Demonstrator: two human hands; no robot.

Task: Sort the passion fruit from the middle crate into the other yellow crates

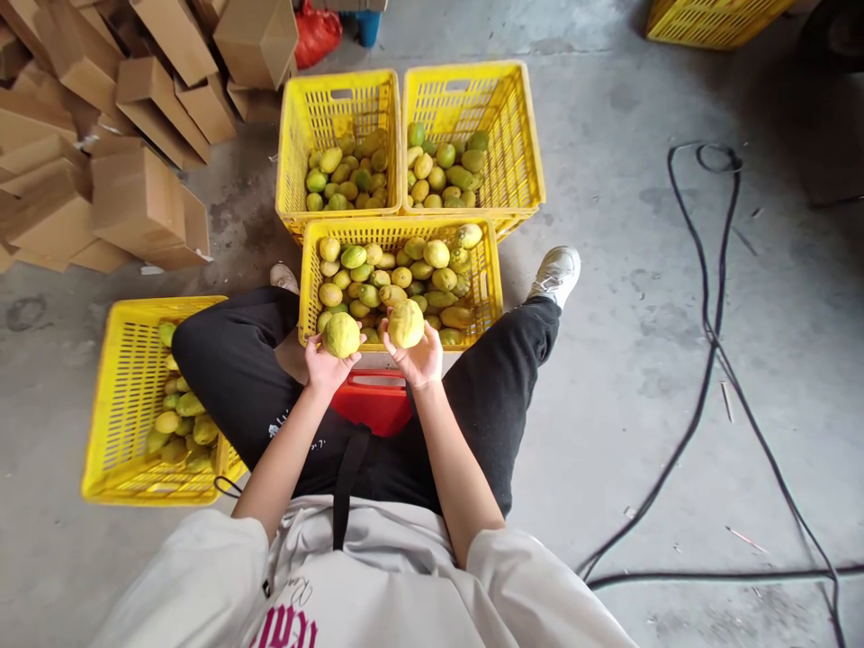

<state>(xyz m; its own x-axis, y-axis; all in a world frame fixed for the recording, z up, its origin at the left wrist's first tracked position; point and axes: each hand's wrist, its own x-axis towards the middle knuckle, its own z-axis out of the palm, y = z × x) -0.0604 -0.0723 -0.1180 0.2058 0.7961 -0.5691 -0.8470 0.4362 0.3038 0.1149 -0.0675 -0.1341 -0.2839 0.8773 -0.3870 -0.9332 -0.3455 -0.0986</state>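
My left hand (328,364) is closed round a yellow-green fruit (341,335), seen from above at the near edge of the middle crate. Beside it, my right hand (418,358) holds a paler yellow fruit (406,324), its fingers bent around the lower side. The two fruits are apart. Just beyond both hands stands the yellow crate (495,286) between my feet, with many yellow and green fruits (402,276) inside. Below the hands, a red plastic seat (378,409) shows between my thighs.
Two yellow crates (283,144) (533,153) with fruit stand behind the middle one. Another fruit crate (118,396) is at my left. Cardboard boxes (139,198) lie far left, a red bag (317,34) behind. Black cable (708,360) crosses the floor on the right.
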